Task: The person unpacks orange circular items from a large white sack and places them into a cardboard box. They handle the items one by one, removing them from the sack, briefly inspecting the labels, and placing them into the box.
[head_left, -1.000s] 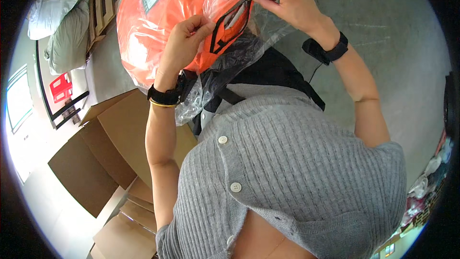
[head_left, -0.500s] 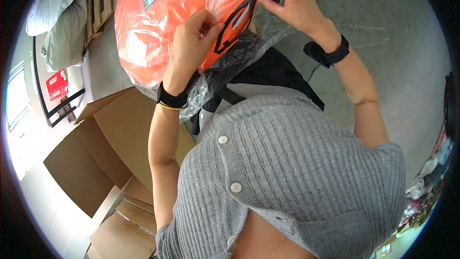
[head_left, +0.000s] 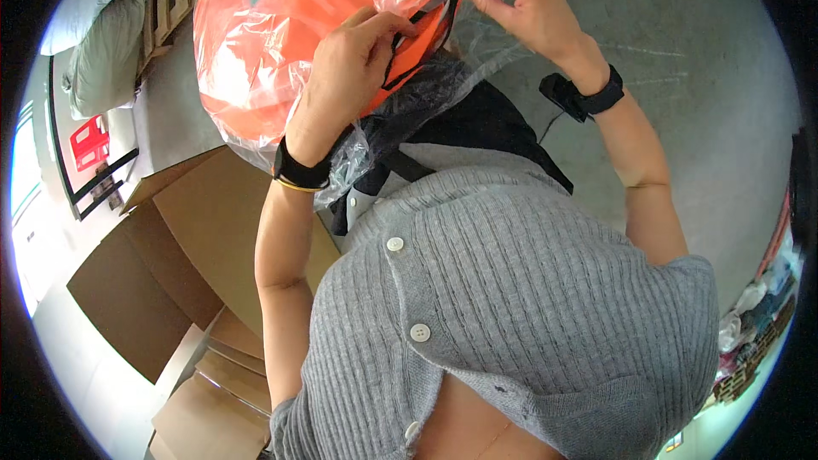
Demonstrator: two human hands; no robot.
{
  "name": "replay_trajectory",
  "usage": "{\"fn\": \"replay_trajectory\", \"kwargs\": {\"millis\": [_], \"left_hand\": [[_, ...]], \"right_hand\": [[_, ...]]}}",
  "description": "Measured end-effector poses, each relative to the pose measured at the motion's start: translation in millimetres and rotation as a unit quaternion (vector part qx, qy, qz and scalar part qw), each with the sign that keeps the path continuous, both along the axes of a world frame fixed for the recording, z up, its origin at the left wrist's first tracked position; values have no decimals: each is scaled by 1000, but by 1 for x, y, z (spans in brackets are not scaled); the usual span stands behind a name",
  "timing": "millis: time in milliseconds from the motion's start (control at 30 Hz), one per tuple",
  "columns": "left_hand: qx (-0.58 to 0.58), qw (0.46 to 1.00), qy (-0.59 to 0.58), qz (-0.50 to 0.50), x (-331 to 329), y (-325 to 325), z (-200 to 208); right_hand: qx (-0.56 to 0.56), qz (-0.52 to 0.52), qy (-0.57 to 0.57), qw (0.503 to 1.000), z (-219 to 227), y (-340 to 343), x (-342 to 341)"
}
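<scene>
A large, rounded orange article (head_left: 247,51), perhaps a stuffed bag, stands in front of me with a clear plastic wrap (head_left: 490,47) around it. On its near side is a slit edged by a black strip (head_left: 450,19) that looks like a zipper. My left hand (head_left: 349,68) is closed on the orange edge of this slit, fingertips bent over it. Thumb and finger of my right hand (head_left: 537,13) pinch the upper right end of the black strip. Whatever lies inside the article is mostly hidden.
An open cardboard box (head_left: 230,221) stands at left, with more flattened cardboard (head_left: 209,409) below it. Stuffed sacks (head_left: 106,55) and a wooden pallet (head_left: 170,8) are at the upper left. Piled goods (head_left: 754,332) line the far right edge. Grey concrete floor (head_left: 682,136) spreads on the right.
My left hand has shifted up and to the right along the slit, its fingers now over the edge. The slit looks narrower. My right hand keeps its pinch almost in place.
</scene>
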State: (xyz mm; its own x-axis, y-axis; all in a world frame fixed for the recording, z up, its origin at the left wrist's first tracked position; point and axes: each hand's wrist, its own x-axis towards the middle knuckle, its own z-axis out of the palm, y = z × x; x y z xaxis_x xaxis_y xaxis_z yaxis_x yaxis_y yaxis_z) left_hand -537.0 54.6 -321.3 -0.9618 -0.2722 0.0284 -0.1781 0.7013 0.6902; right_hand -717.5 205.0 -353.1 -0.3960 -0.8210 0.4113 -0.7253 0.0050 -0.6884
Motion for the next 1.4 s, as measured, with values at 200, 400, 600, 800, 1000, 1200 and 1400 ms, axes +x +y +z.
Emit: {"fn": "replay_trajectory", "kwargs": {"millis": [200, 400, 600, 800, 1000, 1200, 1400], "left_hand": [[-84, 996, -9, 29, 1, 14, 9], [-27, 999, -24, -23, 7, 6, 7], [91, 995, -26, 29, 30, 3, 29], [51, 992, -92, 65, 51, -6, 13], [96, 993, -35, 55, 57, -13, -5], [83, 995, -7, 50, 57, -12, -8], [47, 998, 19, 46, 58, 1, 9]], "right_hand": [[6, 11, -2, 1000, -2, 0, 0], [40, 11, -14, 999, -5, 8, 4], [65, 43, -115, 990, 7, 18, 27], [81, 120, -126, 981, 4, 22, 44], [60, 211, -93, 971, 9, 11, 72], [97, 217, -116, 964, 8, 3, 74], [66, 245, 2, 967, 17, 10, 65]]}}
